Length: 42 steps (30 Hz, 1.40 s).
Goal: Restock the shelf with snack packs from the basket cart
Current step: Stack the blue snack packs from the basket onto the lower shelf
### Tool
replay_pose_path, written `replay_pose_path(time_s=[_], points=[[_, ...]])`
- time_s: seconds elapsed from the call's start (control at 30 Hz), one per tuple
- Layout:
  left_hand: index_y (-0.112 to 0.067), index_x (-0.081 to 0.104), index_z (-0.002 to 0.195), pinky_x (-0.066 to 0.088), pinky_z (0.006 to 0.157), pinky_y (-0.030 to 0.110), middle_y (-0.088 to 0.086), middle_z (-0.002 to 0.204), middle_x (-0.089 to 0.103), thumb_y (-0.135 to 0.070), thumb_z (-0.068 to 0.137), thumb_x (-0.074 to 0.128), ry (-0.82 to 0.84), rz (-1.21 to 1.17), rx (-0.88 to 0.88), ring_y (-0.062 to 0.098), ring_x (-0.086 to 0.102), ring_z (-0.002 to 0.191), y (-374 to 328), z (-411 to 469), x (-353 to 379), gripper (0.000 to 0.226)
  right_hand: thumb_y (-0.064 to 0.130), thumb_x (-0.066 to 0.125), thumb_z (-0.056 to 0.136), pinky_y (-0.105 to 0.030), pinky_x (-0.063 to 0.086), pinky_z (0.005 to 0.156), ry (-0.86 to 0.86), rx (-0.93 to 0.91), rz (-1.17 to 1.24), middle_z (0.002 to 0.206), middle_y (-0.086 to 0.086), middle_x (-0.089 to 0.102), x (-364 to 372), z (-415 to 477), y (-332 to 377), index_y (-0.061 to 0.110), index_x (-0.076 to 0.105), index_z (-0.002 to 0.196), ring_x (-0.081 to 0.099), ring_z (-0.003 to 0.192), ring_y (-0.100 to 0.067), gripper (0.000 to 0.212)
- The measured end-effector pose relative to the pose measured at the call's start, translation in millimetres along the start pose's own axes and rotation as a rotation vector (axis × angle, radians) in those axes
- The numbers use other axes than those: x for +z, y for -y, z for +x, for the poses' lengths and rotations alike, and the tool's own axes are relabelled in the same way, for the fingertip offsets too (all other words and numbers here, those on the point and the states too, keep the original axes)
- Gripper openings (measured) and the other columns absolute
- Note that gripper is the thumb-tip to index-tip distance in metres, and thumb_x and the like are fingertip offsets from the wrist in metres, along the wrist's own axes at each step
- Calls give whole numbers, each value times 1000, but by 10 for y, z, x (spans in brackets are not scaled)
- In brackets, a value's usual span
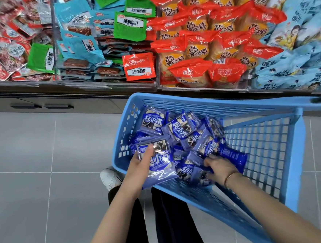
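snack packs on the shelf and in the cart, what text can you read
"奥小方": blue packs in the basket cart
"薯王脆": red-orange packs
"亲嘴烧!": green packs
"碱水": pale blue packs, rest unclear
Small logos and the far-left red packs: too blurred to read

One basket cart, two hands, snack packs by the dozen.
One blue basket cart holds roughly a dozen blue snack packs that can be told apart; those buried underneath cannot be counted. Two hands are in view, the left hand and the right hand, with one thin bracelet and one white shoe. On the shelf at least four green packs show, one stack of flat red packs, well over a dozen red-orange packs, and both teal packs and light-blue packs too heaped to count. Two dark handles sit below.
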<state>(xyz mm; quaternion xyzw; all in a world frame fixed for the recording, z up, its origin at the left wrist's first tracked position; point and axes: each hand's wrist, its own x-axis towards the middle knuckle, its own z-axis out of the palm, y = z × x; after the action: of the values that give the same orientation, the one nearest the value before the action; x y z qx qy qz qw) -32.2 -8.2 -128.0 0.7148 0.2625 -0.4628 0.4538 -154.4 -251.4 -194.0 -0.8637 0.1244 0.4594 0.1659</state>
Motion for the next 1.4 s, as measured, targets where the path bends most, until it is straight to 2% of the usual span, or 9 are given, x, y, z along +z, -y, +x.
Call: replay_pose_path(time_s=[0.17,0.3,0.4,0.47,0.67,0.87,1.0,1.27,1.4], points=[[-22,67,110,57,79,34,2,87,76,-75,83,32,-29,-321,-50,19,73,83,-45,58,4,70,18,73,79,-25,46,76,-101,-9,590,87,-1,56,-195,-94,14,14,59,88,56,83,-19,17],[-18,68,109,57,71,30,5,86,76,-68,90,29,-32,-376,-69,19,73,81,-56,43,68,66,29,67,82,-11,29,49,-272,-43,1046,56,13,34,-521,-321,249,16,39,65,34,48,-1,35],[-20,61,124,52,90,33,5,110,72,-70,89,26,-14,-223,2,18,68,102,-79,-18,140,70,28,62,86,-9,29,45,-197,-102,1183,56,9,31,-652,-388,590,8,43,73,31,43,0,31],[-25,55,130,41,105,38,5,125,64,-82,76,25,33,-87,69,20,59,116,-89,-87,170,84,25,64,86,-12,30,48,-190,-142,1143,59,7,34,-664,-387,827,13,43,72,33,48,-2,28],[-25,48,136,42,107,42,-2,125,65,-88,47,59,132,-168,144,13,62,113,-73,-228,5,109,23,77,74,-19,39,62,-362,-157,1097,71,2,50,-694,-432,1258,24,51,83,45,64,-9,28],[-18,62,115,56,69,23,6,103,74,-20,62,82,231,-268,206,21,71,93,-30,-257,-159,57,25,58,90,-13,43,63,-202,-318,1077,79,11,59,-752,-434,1158,31,61,89,54,66,0,7],[-15,61,116,56,66,25,5,98,75,-18,60,79,179,-325,175,21,73,87,45,-299,-327,58,24,59,90,-19,50,80,-217,-106,945,94,8,66,-556,-232,623,29,63,96,62,85,-8,9],[-12,66,105,55,57,22,9,91,76,-23,65,67,160,-467,131,19,73,76,154,-275,-405,41,31,82,68,-31,37,104,-143,138,469,118,-4,39,141,161,249,13,49,126,41,118,-22,69],[-14,65,109,55,59,20,6,94,76,-18,66,75,175,-418,184,18,73,80,141,-243,-416,44,34,80,68,-31,41,98,-209,152,369,106,1,35,211,211,312,13,54,111,40,109,-20,54]])
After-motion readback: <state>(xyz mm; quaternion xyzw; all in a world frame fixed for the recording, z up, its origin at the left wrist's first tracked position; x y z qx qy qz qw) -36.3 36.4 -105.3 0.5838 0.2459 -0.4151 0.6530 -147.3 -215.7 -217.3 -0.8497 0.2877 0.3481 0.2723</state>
